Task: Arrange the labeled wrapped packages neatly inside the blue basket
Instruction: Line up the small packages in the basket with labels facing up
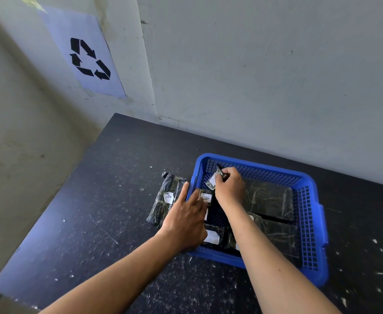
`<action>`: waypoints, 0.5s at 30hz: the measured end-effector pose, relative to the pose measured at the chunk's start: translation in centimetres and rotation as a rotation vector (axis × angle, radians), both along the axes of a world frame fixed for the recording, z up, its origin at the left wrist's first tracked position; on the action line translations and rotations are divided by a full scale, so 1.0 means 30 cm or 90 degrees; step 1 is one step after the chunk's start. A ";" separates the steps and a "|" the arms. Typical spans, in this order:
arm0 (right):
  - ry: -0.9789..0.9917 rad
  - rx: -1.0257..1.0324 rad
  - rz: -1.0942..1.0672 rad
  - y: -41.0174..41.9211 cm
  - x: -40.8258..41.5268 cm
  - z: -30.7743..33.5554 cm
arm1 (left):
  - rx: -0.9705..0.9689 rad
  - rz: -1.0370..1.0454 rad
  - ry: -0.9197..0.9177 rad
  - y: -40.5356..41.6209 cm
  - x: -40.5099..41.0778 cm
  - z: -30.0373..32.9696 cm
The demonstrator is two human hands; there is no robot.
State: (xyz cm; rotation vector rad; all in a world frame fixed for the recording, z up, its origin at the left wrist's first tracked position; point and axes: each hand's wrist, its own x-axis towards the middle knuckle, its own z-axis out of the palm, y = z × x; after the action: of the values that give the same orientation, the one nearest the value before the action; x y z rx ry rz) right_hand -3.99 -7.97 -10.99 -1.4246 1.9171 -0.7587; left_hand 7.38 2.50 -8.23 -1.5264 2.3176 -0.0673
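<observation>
Bare left hand (187,219), fingers spread, steadied centre-frame packages; right hand (229,185) pinched a small black wrapped labelled package (216,177) inside the blue plastic mesh basket (310,225) — best lowered flat, label up — beside its neighbours.

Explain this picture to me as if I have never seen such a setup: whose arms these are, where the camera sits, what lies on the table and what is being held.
There is no machine here. A person wears a camera on the head, so you look down along their own two bare arms.

On the dark table stands a blue basket with several black wrapped packages inside; some carry small white labels.

The right hand reaches into the basket and pinches a small wrapped package with a white label. The left hand lies open over the basket's left rim, holding nothing that I can see.

One more labeled package still lies on the table, just left of the basket. A recycling sign hangs on the wall.
</observation>
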 end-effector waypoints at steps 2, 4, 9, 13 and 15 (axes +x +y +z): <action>-0.027 -0.066 -0.025 0.026 -0.004 -0.011 | 0.000 0.000 0.000 -0.002 -0.002 0.001; -0.045 -0.091 -0.039 0.050 -0.003 -0.023 | 0.002 0.001 0.003 0.000 0.000 0.002; -0.028 -0.001 0.104 -0.004 0.009 -0.018 | 0.004 0.000 0.023 0.006 0.003 -0.004; 0.040 0.067 0.178 -0.070 0.006 0.005 | 0.015 0.000 0.022 0.004 0.007 -0.004; 0.057 0.079 0.206 -0.084 -0.002 0.009 | 0.017 -0.003 0.021 0.002 0.009 -0.004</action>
State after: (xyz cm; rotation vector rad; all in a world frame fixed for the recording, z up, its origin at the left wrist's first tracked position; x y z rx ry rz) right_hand -4.06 -10.48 -10.73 -1.6581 1.7059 -0.4238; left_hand 7.65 2.55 -8.35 -1.5202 2.3377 -0.0119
